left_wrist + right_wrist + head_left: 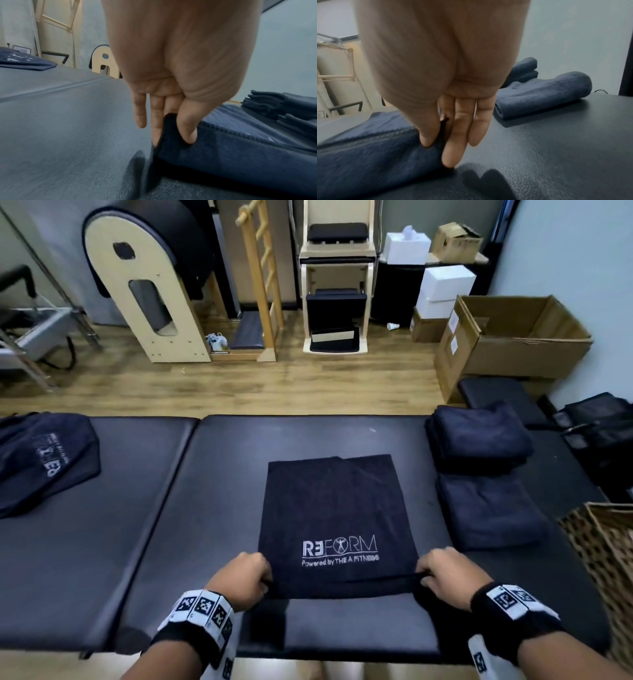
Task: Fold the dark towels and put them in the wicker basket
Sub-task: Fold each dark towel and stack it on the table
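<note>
A dark navy towel (334,508) with a white REFORM logo lies flat on the black padded table (212,491), folded into a tall rectangle. My left hand (255,575) pinches its near left corner between thumb and fingers, as the left wrist view shows (171,129). My right hand (430,573) pinches the near right corner (440,135) the same way. The near edge is lifted slightly off the table. Two folded dark towels (479,440) (489,508) sit at the right. The wicker basket (606,546) stands at the far right edge.
An unfolded dark towel (44,460) lies crumpled on the left table section. Beyond the table is wooden floor with a ladder barrel (147,278), a wooden chair (337,285) and open cardboard boxes (513,340). Black bags (596,433) sit at the right.
</note>
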Demonstrator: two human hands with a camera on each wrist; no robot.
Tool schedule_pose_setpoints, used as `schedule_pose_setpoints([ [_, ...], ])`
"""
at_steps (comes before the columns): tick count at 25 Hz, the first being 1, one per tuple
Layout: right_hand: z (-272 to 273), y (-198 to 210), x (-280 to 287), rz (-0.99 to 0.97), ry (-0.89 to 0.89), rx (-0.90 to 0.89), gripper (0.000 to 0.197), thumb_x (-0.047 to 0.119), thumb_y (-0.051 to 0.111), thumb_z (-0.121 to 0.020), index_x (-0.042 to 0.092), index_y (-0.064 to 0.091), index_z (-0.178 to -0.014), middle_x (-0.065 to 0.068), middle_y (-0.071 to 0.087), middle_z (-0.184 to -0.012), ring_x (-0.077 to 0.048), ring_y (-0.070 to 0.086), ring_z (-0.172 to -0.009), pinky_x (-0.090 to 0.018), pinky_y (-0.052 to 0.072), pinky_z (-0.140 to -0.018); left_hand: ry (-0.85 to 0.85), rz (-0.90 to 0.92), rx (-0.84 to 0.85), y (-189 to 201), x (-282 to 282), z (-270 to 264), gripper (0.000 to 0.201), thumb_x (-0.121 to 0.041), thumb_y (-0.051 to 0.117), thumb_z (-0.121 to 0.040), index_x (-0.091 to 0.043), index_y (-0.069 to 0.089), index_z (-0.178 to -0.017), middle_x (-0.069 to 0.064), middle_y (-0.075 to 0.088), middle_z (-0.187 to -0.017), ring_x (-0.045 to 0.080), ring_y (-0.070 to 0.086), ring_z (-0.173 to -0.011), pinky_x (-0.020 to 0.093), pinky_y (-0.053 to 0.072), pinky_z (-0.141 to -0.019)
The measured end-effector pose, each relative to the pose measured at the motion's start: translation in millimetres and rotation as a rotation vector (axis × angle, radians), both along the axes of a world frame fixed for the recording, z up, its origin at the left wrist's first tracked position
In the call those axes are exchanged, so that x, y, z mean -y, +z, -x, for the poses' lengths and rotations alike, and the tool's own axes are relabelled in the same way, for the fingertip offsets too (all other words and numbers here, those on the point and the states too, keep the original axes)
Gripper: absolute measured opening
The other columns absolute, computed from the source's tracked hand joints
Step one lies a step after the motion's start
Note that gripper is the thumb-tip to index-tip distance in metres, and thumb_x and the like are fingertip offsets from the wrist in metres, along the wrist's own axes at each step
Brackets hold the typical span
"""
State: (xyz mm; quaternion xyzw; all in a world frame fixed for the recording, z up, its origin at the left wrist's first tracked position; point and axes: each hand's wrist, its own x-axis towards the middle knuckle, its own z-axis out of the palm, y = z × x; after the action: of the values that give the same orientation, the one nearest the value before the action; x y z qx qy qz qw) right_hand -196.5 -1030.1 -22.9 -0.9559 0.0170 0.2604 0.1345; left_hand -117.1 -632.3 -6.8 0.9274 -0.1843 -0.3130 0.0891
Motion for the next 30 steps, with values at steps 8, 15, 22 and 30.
schedule_pose_setpoints([
  [8,-31,40,-2,-0.132,-0.105,0.213,0.009,0.02,0.069,-0.086,0.027,0.072,-0.09,0.013,0.068,-0.079,-0.014,0.069,-0.089,-0.018,0.043,-0.075,0.159,0.151,0.076,28,-5,-31,0.018,-0.015,0.06,-0.088,-0.021,0.074,-0.098,-0.004,0.073,-0.096,0.016,0.065,-0.096,0.027,0.05,-0.083],
  [15,-130,56,-4,-0.136,-0.287,0.428,0.007,0.018,0.075,-0.084,0.02,0.073,-0.09,-0.002,0.076,-0.088,-0.026,0.07,-0.091,-0.031,0.053,-0.085,0.256,0.189,0.17,44,11,-131,0.017,-0.013,0.059,-0.088,-0.025,0.063,-0.077,0.002,0.069,-0.083,0.027,0.063,-0.094,0.028,0.045,-0.074],
  [22,-215,18,-14,-0.081,-0.38,0.289,0.02,0.021,0.072,-0.086,0.022,0.071,-0.106,-0.003,0.073,-0.098,-0.029,0.066,-0.1,-0.03,0.049,-0.088,0.222,0.096,0.14,6,30,-203,0.009,-0.018,0.059,-0.087,-0.014,0.066,-0.092,0.008,0.069,-0.098,0.03,0.062,-0.1,0.034,0.051,-0.081],
  [30,-239,-7,-21,-0.006,-0.396,0.01,0.014,0.021,0.074,-0.082,0.023,0.07,-0.095,-0.004,0.071,-0.101,-0.029,0.064,-0.104,-0.027,0.046,-0.082,0.114,0.031,0.068,-17,34,-222,0.016,-0.02,0.068,-0.084,-0.019,0.069,-0.1,0.007,0.068,-0.105,0.027,0.062,-0.105,0.033,0.049,-0.082],
])
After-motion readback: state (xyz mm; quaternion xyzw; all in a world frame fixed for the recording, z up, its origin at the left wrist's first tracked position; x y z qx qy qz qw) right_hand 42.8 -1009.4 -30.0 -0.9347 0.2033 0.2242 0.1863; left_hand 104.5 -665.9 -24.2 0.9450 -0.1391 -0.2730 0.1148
